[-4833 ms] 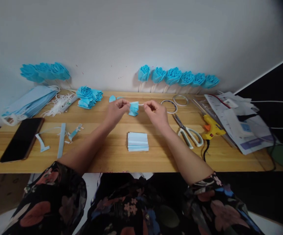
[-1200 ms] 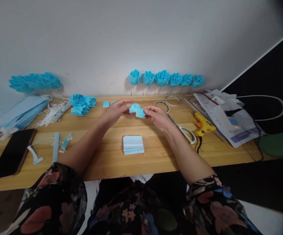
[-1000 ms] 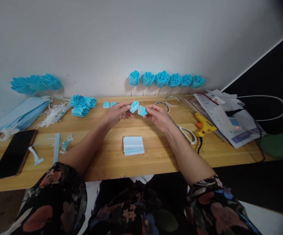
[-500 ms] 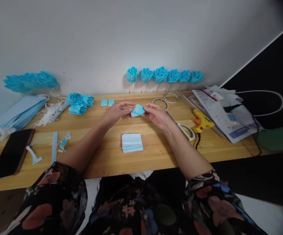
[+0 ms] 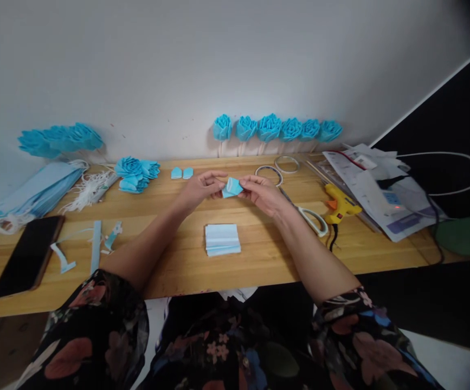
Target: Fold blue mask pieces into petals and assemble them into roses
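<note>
Between my two hands, above the middle of the table, is a small folded piece of blue mask fabric (image 5: pixel 233 187). My left hand (image 5: pixel 203 189) pinches its left side with thumb and fingers. At its right edge the thumb and fingers of my right hand (image 5: pixel 262 192) are closed on it. Closer to me lies a stack of pale blue fabric pieces (image 5: pixel 222 239). Two small folded blue petals (image 5: pixel 182 173) rest on the table beyond my left hand. Just past my right hand are two tape rings (image 5: pixel 269 174).
Blue fabric roses on sticks (image 5: pixel 269 128) lean along the wall, with more blue flowers (image 5: pixel 135 174) at the left. Face masks (image 5: pixel 42 189), a phone (image 5: pixel 27 255) and fabric scraps (image 5: pixel 96 246) lie left. Scissors (image 5: pixel 314 221), a yellow glue gun (image 5: pixel 340 205) and a power strip lie right.
The folded blue fabric has turned slightly between my fingers, and both hands stay on it. The whole view has shifted a little, so the table things appear further right.
</note>
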Available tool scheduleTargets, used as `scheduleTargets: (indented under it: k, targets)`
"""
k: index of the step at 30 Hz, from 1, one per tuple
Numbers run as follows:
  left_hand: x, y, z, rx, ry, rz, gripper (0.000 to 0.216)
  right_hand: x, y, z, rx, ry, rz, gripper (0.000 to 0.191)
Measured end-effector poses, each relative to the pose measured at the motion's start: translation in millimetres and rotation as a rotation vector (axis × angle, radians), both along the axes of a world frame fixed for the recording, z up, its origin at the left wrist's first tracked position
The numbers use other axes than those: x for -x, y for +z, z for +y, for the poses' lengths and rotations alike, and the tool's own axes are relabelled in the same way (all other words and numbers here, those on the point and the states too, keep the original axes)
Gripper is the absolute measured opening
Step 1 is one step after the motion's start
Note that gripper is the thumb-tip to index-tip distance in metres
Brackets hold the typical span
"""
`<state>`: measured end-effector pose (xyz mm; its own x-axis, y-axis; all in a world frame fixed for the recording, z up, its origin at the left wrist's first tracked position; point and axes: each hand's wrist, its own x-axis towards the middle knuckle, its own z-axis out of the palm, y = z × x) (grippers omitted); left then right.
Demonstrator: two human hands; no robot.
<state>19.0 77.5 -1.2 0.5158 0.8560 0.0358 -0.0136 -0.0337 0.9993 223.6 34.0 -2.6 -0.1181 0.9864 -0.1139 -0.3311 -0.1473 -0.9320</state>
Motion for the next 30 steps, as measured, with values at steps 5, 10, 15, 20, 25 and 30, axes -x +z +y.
scheduleTargets:
  k: [5, 10, 15, 20, 25, 30]
  targets:
    - [1.7, 2.1, -0.9, 0.220, -0.066, -0.213, 0.064, -1.8, 4.9, -0.4, -0.029, -0.035, 0.044, 0.036]
    - [1.5, 0.3, 1.1, 0.176, -0.015, -0.135, 0.063, -4.5, 6.8, -1.0, -0.034, -0.051, 0.083, 0.034]
    - [0.1, -2.2, 1.3, 0.039, 0.054, -0.071, 0.059, -1.9, 3.5, -2.1, -0.002, 0.012, 0.030, 0.032]
    - [-2.4, -0.4, -0.6, 0.053, 0.019, -0.137, 0.060, 1.1, -0.5, 0.4, -0.005, -0.049, 0.004, 0.036]
    - [-2.1, 3.7, 0.5, 0.184, 0.044, -0.195, 0.059, -1.8, 0.6, 3.3, -0.052, -0.121, 0.019, 0.036]
    - [-2.8, 3.9, -2.9, 0.028, -0.005, 0.049, 0.041, -2.6, 2.8, 2.8, -0.087, -0.134, 0.016, 0.034]
